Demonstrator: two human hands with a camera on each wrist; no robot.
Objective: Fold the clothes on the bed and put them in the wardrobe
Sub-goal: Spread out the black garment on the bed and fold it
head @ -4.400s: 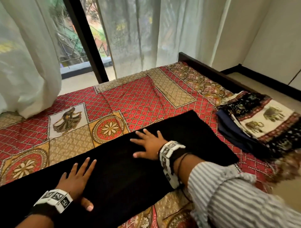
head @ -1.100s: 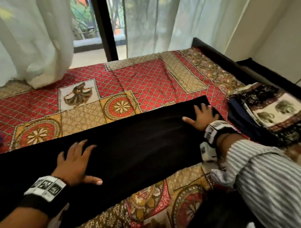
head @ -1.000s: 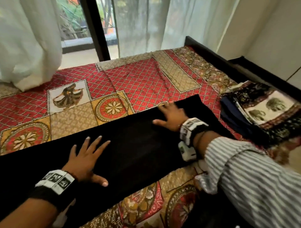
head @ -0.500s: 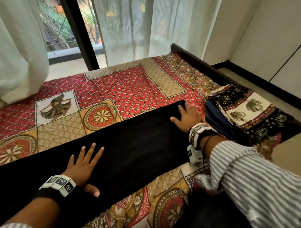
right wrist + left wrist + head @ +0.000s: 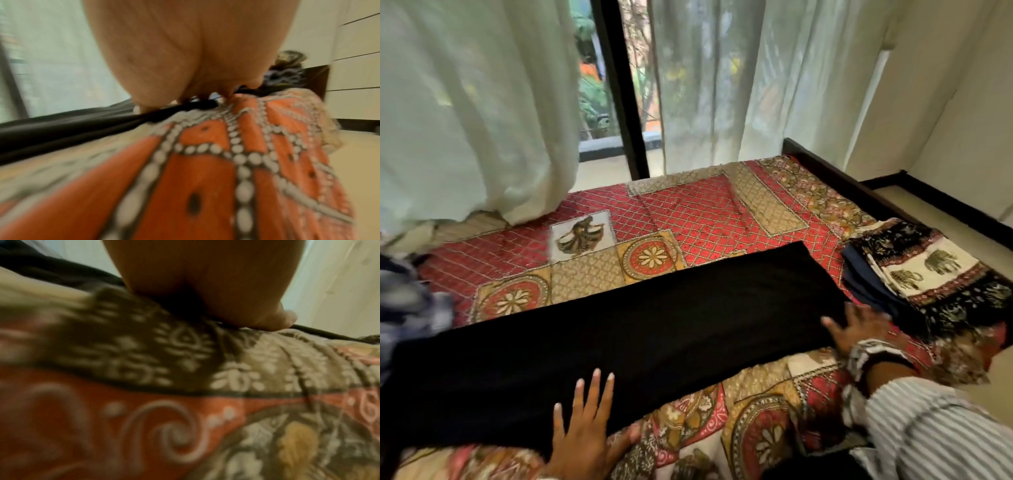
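A long black cloth [image 5: 640, 329] lies flat in a folded strip across the patterned red bedspread [image 5: 698, 219]. My left hand [image 5: 585, 421] presses its near edge with straight, spread fingers. My right hand [image 5: 859, 325] lies flat with fingers spread at the cloth's right near corner. In the right wrist view the palm [image 5: 185, 56] sits on the black cloth's edge [image 5: 82, 125]. The left wrist view is blurred, showing the palm [image 5: 205, 280] down on the bedspread [image 5: 185, 402].
A stack of folded clothes topped by an elephant-print cloth [image 5: 928, 270] sits at the bed's right edge. A blue-white garment [image 5: 407, 305] lies at the far left. White curtains [image 5: 465, 102] hang behind the bed. The dark bed frame [image 5: 835, 171] borders the right side.
My right hand has slid from the cloth's far right end to its right near corner. My left hand has drawn back to the near edge. The view has tilted up.
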